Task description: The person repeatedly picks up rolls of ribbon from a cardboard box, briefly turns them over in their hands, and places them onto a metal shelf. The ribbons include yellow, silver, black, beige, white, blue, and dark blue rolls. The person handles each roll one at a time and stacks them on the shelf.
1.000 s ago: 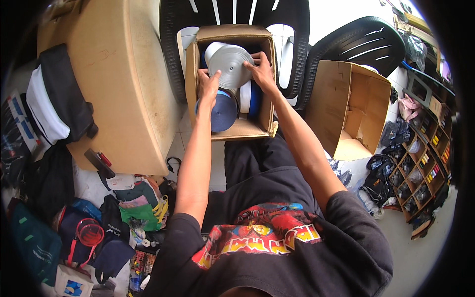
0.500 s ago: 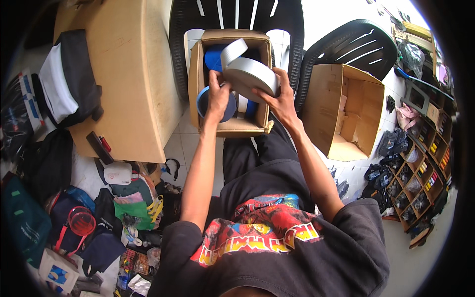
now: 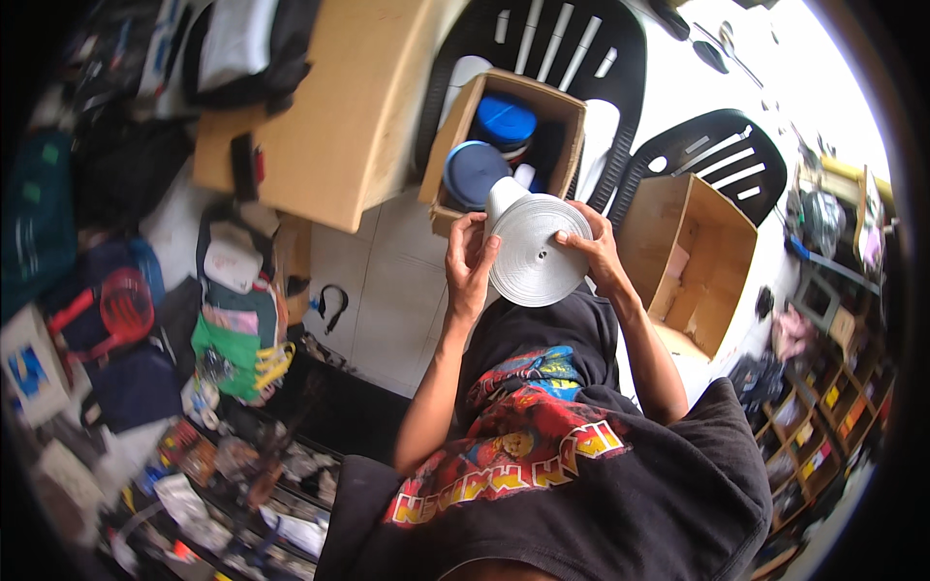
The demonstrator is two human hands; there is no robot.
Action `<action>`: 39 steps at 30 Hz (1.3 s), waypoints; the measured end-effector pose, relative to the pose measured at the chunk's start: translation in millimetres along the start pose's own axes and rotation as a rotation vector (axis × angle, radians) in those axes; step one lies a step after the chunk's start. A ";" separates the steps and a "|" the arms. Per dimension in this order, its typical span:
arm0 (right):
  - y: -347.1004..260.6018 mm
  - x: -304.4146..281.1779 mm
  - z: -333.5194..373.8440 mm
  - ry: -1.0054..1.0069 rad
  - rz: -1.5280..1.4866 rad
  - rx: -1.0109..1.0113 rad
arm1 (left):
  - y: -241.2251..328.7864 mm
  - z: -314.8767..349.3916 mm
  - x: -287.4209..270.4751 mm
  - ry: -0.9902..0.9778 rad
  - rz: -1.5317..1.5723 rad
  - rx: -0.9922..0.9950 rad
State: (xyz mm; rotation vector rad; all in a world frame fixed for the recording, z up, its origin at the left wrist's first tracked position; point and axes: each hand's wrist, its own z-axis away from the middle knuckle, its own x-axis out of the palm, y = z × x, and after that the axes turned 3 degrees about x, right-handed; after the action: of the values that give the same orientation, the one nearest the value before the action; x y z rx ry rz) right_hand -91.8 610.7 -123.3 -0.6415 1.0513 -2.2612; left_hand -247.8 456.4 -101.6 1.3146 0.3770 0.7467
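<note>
A wide flat roll of grey webbing (image 3: 539,254) is held up in front of my shirt, its spiral coiled face turned upward. My right hand (image 3: 599,254) grips its right side, thumb lying on the coiled face. At the left rim my left hand (image 3: 469,263) has curled fingers, with the thumb against the roll's edge. A loose end of the strap sticks up behind the roll. Just beyond is an open cardboard box (image 3: 453,145), holding a bright blue roll (image 3: 506,118) and a dark blue roll (image 3: 477,174) with other items partly hidden.
The box rests on a black plastic chair (image 3: 620,58). A second cardboard box (image 3: 651,228) sits by another black chair (image 3: 751,145) at right. A wooden table (image 3: 334,116) stands at left. Bags and clutter (image 3: 228,339) cover the left floor; a compartment rack (image 3: 823,416) is at right.
The grey webbing roll has come out from above the box toward my body and tilted so its coiled face shows. Both hands moved with it. The whole view has turned and shifted.
</note>
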 end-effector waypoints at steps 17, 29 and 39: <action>56.1 207.2 172.6 -1.062 0.799 -0.249 | 11.6 371.4 -88.5 0.748 -0.107 0.224; 136.6 283.8 246.7 -1.534 0.924 -0.086 | -30.0 491.4 -89.7 1.045 -0.170 0.388; 165.3 381.2 224.4 -1.762 1.325 -0.036 | -36.9 542.1 -135.6 1.325 -0.130 0.187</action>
State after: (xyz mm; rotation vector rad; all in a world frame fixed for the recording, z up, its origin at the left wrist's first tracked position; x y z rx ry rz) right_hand -183.1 152.5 -54.8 -1.0583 0.2487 -0.1147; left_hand 13.0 -33.8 -28.6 0.7732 1.5891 1.4273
